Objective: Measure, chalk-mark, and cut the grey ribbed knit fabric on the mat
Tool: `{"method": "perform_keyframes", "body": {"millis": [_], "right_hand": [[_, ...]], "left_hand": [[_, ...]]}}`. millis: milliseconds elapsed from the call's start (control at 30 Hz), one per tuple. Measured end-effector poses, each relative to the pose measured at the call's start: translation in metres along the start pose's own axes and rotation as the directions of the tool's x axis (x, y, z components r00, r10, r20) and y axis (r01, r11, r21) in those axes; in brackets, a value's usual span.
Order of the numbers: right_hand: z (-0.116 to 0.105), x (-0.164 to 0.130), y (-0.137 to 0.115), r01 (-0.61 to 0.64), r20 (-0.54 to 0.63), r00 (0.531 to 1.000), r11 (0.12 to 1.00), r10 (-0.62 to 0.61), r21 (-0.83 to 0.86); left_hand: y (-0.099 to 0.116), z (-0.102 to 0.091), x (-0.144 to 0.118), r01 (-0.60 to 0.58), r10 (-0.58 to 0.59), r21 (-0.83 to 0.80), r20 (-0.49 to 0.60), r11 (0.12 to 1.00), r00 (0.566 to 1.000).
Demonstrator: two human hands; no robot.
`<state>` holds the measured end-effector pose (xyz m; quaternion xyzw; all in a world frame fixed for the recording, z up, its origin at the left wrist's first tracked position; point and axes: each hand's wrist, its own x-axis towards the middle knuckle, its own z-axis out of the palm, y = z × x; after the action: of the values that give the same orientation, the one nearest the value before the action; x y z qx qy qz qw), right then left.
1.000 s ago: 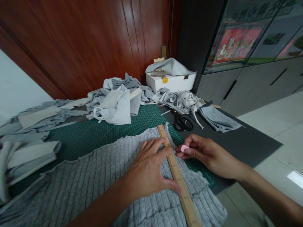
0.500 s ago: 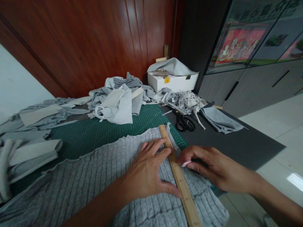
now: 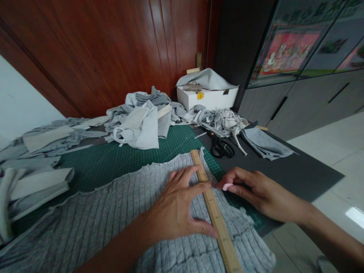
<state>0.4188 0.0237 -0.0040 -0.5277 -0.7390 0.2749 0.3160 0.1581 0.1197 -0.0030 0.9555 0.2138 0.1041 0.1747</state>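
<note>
One pink chalk sits pinched between the fingers of the right hand, its tip just beside the right edge of the wooden ruler, about halfway along the visible length. Half a second ago the chalk lay lower, nearer the person; now it is back up the ruler, close to where it was a second ago, which suggests a line is being stroked along that edge more than once. The left hand stays flat on the ruler, fingers spread apart, thumb and forefinger pressing it onto the grey ribbed knit. The knit lies on a green cutting mat on the bench. Beyond the ruler's far end lie black scissors, a tangle of grey strips, piled grey cloth and a white box.
</note>
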Motion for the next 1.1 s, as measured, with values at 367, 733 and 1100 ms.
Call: {"method": "perform_keyframes", "body": {"millis": [367, 733, 1100], "right_hand": [[-0.004, 0.009, 0.002, -0.045, 0.027, 0.999, 0.999, 0.045, 0.012], [-0.002, 0.016, -0.004, -0.04, 0.032, 0.999, 0.999, 0.04, -0.01], [-0.006, 0.058, -0.007, 0.171, 0.072, 0.984, 0.977, -0.163, -0.124]], "left_hand": [[0.011, -0.004, 0.007, -0.022, 0.019, 0.056, 0.053, 0.998, 0.998], [-0.001, 0.006, -0.012, -0.011, 0.011, 0.044, -0.001, 0.999, 1.0], [-0.029, -0.015, -0.027, -0.126, 0.117, 0.101, 0.092, 0.987, 0.989]]}}
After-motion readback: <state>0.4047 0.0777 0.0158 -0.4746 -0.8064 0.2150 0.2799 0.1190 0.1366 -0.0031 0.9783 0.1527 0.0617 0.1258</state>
